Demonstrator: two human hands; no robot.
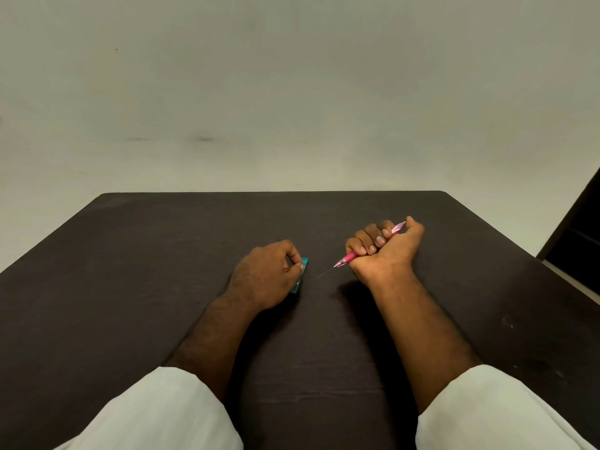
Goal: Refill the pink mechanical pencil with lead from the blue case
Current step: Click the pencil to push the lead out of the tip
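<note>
Now the left hand (266, 274) pinches the small blue plastic lead case (300, 275) on the dark table (162, 254); just right, the right hand (384, 246) fists the slim pink mechanical pencil (349, 257), thin lead (325, 273) protruding leftward.

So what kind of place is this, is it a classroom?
Probably a plain indoor room; I can't tell if it's a classroom. There's a dark table, a bare pale wall behind it, and a pink pencil and a blue case being held.

Pink pencil (349, 256) — lead protruding, tip toward blue case (300, 277) nearby.
</note>
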